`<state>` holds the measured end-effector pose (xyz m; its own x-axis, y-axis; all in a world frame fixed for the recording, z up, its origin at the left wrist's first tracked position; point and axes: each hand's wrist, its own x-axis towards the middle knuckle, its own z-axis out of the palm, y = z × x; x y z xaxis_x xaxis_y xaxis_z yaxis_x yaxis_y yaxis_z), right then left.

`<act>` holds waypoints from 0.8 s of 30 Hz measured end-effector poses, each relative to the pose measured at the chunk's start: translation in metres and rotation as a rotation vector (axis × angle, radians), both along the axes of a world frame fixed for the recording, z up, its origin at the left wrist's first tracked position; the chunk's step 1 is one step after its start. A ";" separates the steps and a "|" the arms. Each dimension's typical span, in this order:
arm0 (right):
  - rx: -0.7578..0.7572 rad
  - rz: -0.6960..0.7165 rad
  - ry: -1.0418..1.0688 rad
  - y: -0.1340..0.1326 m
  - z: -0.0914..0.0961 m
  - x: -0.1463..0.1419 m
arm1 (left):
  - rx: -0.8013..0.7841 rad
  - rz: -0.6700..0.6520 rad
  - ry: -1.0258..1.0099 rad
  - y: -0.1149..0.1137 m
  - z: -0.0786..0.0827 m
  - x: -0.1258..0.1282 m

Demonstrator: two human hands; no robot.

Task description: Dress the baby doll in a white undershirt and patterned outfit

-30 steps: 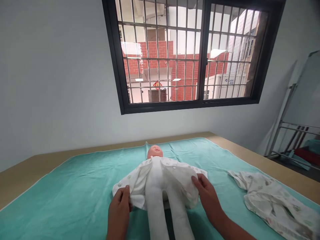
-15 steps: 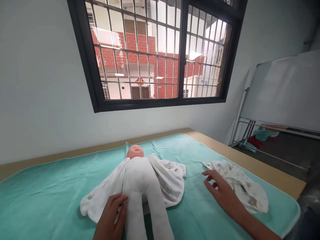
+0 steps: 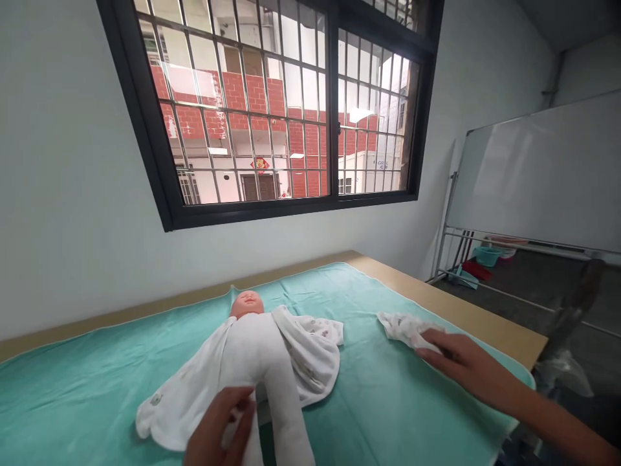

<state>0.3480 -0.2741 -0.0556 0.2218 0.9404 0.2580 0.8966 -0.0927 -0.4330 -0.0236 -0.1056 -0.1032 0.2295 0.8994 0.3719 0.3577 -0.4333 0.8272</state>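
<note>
A baby doll [image 3: 250,349] with a white cloth body lies on its back on a turquoise sheet [image 3: 359,414]. A white baby top [image 3: 313,359] is spread under it and over its arms. My left hand [image 3: 220,427] is at the doll's leg on the left, fingers loosely bent, with a gap between thumb and fingers. To the right, my right hand [image 3: 453,359] has its thumb and fingers closed on a white printed baby garment [image 3: 405,327]. This cloth is bunched up, and part of it is hidden behind the hand.
The sheet covers a wooden table [image 3: 436,301] whose bare edge shows at the back and right. Behind it are a wall and a barred window [image 3: 252,129]. A whiteboard on a stand [image 3: 538,175] stands at the right, with basins [image 3: 488,255] on the floor behind.
My right hand has moved onto the printed garment and closed on it; the cloth, lying flat before, is now gathered. My left hand stays by the doll's leg. The view has shifted right.
</note>
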 end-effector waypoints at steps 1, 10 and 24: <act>0.046 0.101 0.020 0.005 0.026 -0.018 | 0.006 -0.085 -0.027 -0.012 0.018 0.013; -0.040 0.823 0.553 0.042 0.169 -0.121 | -0.228 -0.652 -0.206 -0.062 0.168 0.072; -0.038 0.869 0.357 0.076 0.143 -0.140 | -0.154 -0.485 0.414 -0.061 0.207 -0.029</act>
